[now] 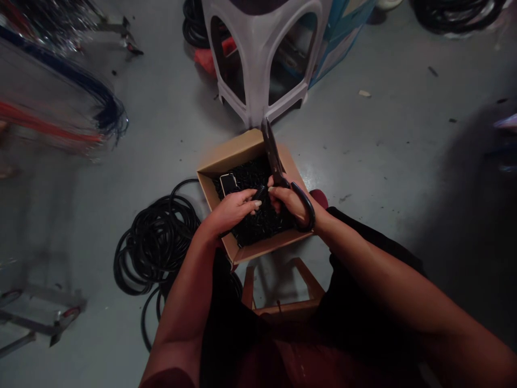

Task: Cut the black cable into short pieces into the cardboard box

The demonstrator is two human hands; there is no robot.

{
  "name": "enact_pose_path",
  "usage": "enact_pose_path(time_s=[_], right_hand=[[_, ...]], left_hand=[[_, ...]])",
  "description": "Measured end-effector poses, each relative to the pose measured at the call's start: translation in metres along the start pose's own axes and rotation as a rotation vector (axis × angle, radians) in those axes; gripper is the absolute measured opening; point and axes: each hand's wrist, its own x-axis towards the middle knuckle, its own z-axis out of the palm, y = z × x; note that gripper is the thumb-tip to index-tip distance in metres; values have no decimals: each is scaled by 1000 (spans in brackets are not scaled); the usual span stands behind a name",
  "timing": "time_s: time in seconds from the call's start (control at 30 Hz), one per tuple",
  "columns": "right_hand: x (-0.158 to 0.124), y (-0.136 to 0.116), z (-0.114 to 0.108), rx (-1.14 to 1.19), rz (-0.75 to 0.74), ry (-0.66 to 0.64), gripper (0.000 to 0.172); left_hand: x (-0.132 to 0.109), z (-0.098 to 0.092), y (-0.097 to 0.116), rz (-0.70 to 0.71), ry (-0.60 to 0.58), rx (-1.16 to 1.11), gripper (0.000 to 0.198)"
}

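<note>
Over an open cardboard box (pixel 250 254), my left hand (pixel 236 209) is closed, with thumb and fingers around a short black ribbed piece (pixel 262 192). The black scissors (pixel 273 153) are in my right hand (pixel 287 200), blades pointing away from me and the handle loop lying over the wrist. My right fingertips are close beside the black piece; whether they touch it I cannot tell. Many short black pieces (pixel 258 229) fill the box. A dark rectangular object with a light rim (pixel 229 184) lies on them near my left hand.
Coiled black tubing (pixel 155 242) lies on the floor left of the box. A light plastic stool (pixel 256 64) stands right behind it, with a blue box (pixel 341 37) alongside. Blue and red strands (pixel 100 108) hang at the left. Below the box shows a wooden stool (pixel 248 288).
</note>
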Motion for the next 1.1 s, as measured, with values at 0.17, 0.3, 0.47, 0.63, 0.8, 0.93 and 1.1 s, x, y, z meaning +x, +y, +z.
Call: enact_pose_path(time_s=[0.17, 0.3, 0.47, 0.63, 0.8, 0.93, 1.1], right_hand=[[2, 3, -4, -75, -28, 45, 7], [0, 1, -5, -272, -20, 42, 10], [-3, -9, -5, -429, -37, 14, 6], [-4, -7, -5, -408, -49, -13, 4], [1, 2, -7, -81, 2, -42, 8], [5, 2, -11, 23, -14, 27, 13], [7, 4, -14, -148, -115, 135, 16]], left_hand=[[0, 2, 2, -17, 34, -83, 36], [0, 3, 3, -12, 11, -90, 36], [2, 5, -1, 0, -36, -41, 30], [2, 6, -4, 6, -46, -44, 33], [0, 7, -1, 14, -29, -145, 45], [0, 8, 1, -9, 49, -182, 46], [4, 4, -4, 43, 286, -212, 40]])
